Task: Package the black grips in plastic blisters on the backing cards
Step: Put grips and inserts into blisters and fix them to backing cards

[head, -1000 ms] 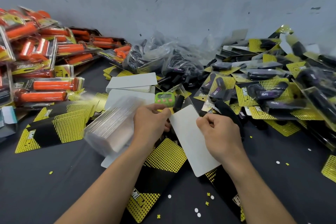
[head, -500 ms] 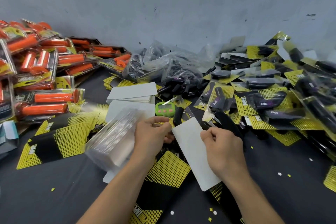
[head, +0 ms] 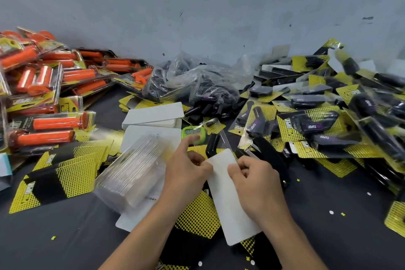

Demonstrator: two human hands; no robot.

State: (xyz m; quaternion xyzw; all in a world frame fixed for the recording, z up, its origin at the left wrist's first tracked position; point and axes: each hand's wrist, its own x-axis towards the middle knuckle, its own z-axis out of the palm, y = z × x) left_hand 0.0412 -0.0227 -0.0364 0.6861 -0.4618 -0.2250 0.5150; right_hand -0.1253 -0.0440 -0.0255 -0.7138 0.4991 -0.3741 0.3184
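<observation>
A person's left hand [head: 189, 174] and right hand [head: 256, 184] pinch a thin white rectangular backing card [head: 232, 210] by its upper edges; probably light and bendy.

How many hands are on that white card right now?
2. The left hand holds the white card at its left edge near the top; the right hand pinches the right edge opposite. No other hand shows.

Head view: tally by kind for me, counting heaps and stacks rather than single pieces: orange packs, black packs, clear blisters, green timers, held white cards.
Heap of orange packs: 1
Heap of black packs: 1
Stack of clear blisters: 1
Green timer: 1
Held white card: 1
Total: 5
</observation>
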